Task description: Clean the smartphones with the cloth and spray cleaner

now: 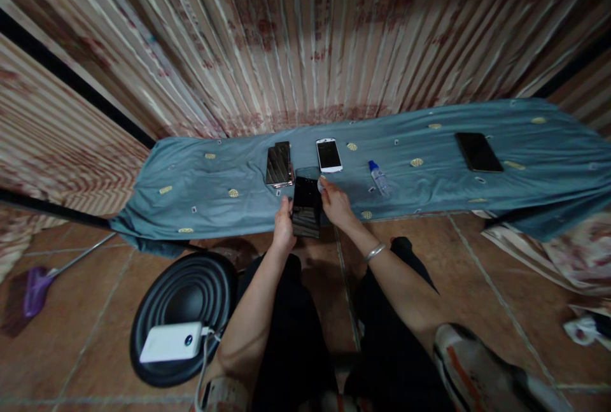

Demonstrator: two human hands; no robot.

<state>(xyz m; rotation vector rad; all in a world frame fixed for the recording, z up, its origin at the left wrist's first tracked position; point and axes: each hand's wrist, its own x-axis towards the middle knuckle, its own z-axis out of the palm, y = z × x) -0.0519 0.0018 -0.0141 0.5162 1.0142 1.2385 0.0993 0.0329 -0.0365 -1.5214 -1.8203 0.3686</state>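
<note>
My left hand (285, 228) is closed around the left edge of a black smartphone (306, 202), whose dark glossy screen faces up. At the phone's upper right edge, the fingers of my right hand (337, 204) pinch something small and pale, too small to make out. Just beyond the left hand lie dark reflective phones (278, 165), overlapping each other. A white-framed phone (329, 155) rests behind the held one, screen up. To the right of my right hand is a clear little bottle (379, 179) with a blue cap, lying on its side.
A blue-green patterned cloth (229, 173) covers the long narrow surface. Toward its right end lies a black tablet-like device (478, 151). On the lower left, a white power bank (170, 342) with a cable sits on a black round stool (191, 265). A purple broom (37, 291) lies farther left.
</note>
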